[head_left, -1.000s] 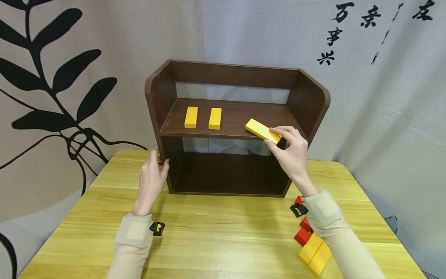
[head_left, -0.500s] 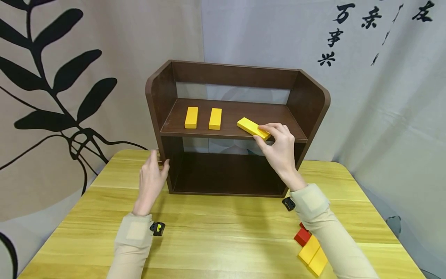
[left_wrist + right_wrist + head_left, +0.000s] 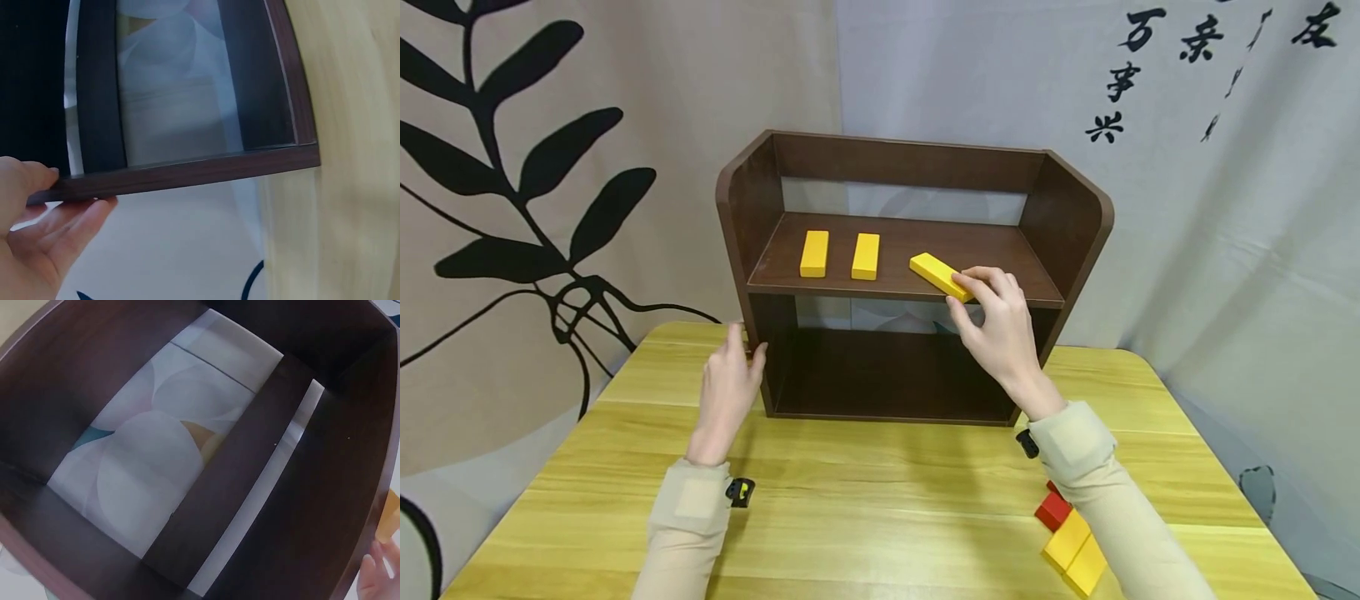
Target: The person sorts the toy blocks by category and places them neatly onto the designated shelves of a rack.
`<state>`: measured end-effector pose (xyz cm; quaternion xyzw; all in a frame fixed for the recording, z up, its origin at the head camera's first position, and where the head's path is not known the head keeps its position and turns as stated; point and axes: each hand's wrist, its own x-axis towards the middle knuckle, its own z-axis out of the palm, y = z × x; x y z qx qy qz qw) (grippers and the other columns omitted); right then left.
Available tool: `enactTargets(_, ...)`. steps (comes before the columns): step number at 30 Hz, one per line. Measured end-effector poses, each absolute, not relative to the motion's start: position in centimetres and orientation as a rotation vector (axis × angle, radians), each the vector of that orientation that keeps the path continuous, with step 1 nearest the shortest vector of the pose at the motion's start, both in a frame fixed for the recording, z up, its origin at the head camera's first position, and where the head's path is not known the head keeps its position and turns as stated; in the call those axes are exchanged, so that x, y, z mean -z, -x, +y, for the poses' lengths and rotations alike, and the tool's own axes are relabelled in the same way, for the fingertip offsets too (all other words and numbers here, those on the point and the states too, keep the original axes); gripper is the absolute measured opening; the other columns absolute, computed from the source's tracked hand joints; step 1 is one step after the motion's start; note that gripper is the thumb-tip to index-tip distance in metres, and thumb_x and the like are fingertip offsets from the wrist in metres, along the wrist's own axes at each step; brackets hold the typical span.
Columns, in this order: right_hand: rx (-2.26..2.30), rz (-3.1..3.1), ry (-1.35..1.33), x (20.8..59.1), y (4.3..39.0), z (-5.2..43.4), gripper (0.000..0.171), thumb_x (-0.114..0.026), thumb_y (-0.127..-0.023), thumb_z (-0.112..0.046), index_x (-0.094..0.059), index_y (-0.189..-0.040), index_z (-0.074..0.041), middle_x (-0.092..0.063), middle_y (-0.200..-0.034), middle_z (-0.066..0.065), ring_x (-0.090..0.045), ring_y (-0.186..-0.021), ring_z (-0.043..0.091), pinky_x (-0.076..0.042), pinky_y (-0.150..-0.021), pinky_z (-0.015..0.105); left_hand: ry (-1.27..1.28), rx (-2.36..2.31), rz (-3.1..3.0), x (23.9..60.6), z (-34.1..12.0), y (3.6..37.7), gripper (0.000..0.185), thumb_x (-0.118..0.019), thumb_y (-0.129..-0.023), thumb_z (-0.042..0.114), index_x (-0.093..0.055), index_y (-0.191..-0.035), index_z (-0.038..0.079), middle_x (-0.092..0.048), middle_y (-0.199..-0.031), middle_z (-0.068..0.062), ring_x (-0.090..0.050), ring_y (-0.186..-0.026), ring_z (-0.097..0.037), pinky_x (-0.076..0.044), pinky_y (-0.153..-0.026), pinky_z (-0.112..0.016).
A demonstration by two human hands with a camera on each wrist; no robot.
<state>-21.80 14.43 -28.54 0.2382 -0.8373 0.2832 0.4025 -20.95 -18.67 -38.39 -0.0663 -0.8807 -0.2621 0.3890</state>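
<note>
A dark brown two-tier shelf (image 3: 910,350) stands on the table. My left hand (image 3: 730,383) holds its left side panel (image 3: 187,172), thumb on one face and fingers on the other, as the left wrist view shows. In the head view, my right hand (image 3: 996,333) pinches the near end of a yellow block (image 3: 938,273) at the upper board's front edge. That block is angled, its far end pointing left. Two more yellow blocks, the leftmost one (image 3: 814,254) and its neighbour (image 3: 865,257), lie side by side on the upper board. The right wrist view shows only fingertips at a yellow block (image 3: 390,515).
On the wooden table (image 3: 865,508), a red block (image 3: 1053,511) and yellow blocks (image 3: 1066,542) lie together beside my right forearm, which partly hides them. A printed curtain (image 3: 1187,208) hangs behind the shelf.
My right hand has moved left with the yellow block along the upper board's front edge, then shifted only slightly. My left hand has stayed on the side panel.
</note>
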Motion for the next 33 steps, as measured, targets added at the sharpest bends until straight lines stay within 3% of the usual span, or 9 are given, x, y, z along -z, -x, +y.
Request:
enactTargets(3,-0.692,-2.063,-0.631,28.8,21.6,14.5,0.027,-0.069,-0.084,-0.011,-0.069,-0.108,0.0,-0.064,-0.109,0.015,-0.055,-0.097,0.031,-0.043,-0.083,0.043,0.163,0.615,-2.244,38.2,-18.5,20.8,0.024,-0.063,-0.09,0.006,-0.045,-0.1,-0.006,-0.055,-0.061,-0.023,-0.056,-0.046,-0.039,-0.04,-0.038,-0.04)
enactTargets(8,-0.641,-2.032,-0.694,29.0,21.4,14.3,0.029,-0.068,-0.085,-0.011,-0.067,-0.112,0.0,-0.066,-0.111,0.015,-0.055,-0.099,0.032,-0.042,-0.083,0.043,0.149,0.592,-2.245,38.1,-18.5,20.7,0.024,-0.061,-0.09,0.006,-0.043,-0.101,-0.006,-0.053,-0.06,-0.023,-0.055,-0.044,-0.039,-0.038,-0.036,-0.038)
enactTargets(17,-0.445,-2.106,-0.863,29.1,21.3,13.5,0.04,-0.067,-0.087,-0.018,-0.061,-0.124,-0.004,-0.061,-0.128,0.011,-0.05,-0.116,0.03,-0.043,-0.086,0.045,0.144,0.592,-2.23,38.3,-18.5,20.7,0.025,-0.062,-0.09,0.007,-0.044,-0.101,-0.005,-0.053,-0.058,-0.022,-0.053,-0.042,-0.036,-0.035,-0.035,-0.035)
enactTargets(33,-0.264,-2.288,-0.788,28.6,21.5,11.4,0.048,-0.058,-0.094,-0.03,-0.051,-0.135,-0.006,-0.05,-0.14,0.009,-0.045,-0.129,0.028,-0.036,-0.104,0.048,0.148,0.594,-2.217,38.5,-18.4,20.9,0.025,-0.063,-0.089,0.006,-0.046,-0.102,-0.006,-0.053,-0.059,-0.022,-0.053,-0.043,-0.038,-0.036,-0.035,-0.038)
